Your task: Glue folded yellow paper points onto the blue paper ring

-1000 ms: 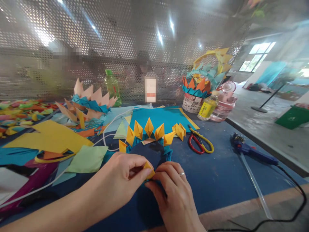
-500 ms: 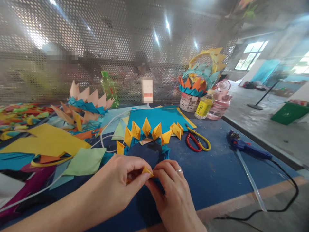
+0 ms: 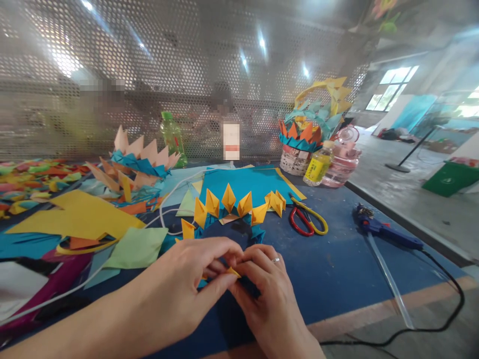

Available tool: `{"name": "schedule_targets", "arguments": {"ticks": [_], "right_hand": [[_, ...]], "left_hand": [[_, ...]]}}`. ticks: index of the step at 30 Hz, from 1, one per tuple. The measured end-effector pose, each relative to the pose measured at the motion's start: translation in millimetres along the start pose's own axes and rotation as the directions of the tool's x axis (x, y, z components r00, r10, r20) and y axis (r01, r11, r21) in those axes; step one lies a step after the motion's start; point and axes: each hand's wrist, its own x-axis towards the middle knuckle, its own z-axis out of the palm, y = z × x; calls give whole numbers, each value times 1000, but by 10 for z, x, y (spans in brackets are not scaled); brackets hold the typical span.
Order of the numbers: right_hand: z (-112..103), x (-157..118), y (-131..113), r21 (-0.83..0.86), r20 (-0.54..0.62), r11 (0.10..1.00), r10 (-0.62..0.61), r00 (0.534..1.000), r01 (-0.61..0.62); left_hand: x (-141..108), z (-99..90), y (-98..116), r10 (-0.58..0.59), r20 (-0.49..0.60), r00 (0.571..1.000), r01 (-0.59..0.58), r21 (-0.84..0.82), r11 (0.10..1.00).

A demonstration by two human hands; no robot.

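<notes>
A ring of folded blue paper (image 3: 258, 233) with yellow folded points (image 3: 228, 198) lies on the table in front of me. My hands cover its near side. My left hand (image 3: 202, 279) pinches a small yellow folded paper piece (image 3: 234, 272) between thumb and fingers, and only its tip shows. Touching it from the right, my right hand (image 3: 267, 289), with a ring on one finger, has its fingers curled at the near part of the paper ring. Exactly what the right fingertips grip is hidden.
Scissors (image 3: 307, 219) and a hot glue gun (image 3: 389, 232) lie to the right. Coloured paper sheets (image 3: 239, 184) lie behind the ring, more yellow paper (image 3: 75, 214) to the left. A paper basket (image 3: 299, 154), a small yellow-labelled bottle (image 3: 317, 167) and a perforated screen (image 3: 187, 65) stand behind.
My left fingers have closed further over the yellow piece, so less of it shows. Both hands stay together at the near side of the ring. The view has shifted slightly.
</notes>
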Motion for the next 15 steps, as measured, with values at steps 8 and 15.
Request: {"name": "schedule_targets", "arguments": {"ticks": [8, 15], "right_hand": [[-27, 33, -22, -40, 46, 999, 4, 999, -3], [-53, 14, -63, -76, 77, 997, -23, 997, 29]], "left_hand": [[-73, -130, -28, 126, -47, 991, -88, 486, 870], [-95, -164, 15, 88, 32, 996, -92, 519, 850]]}}
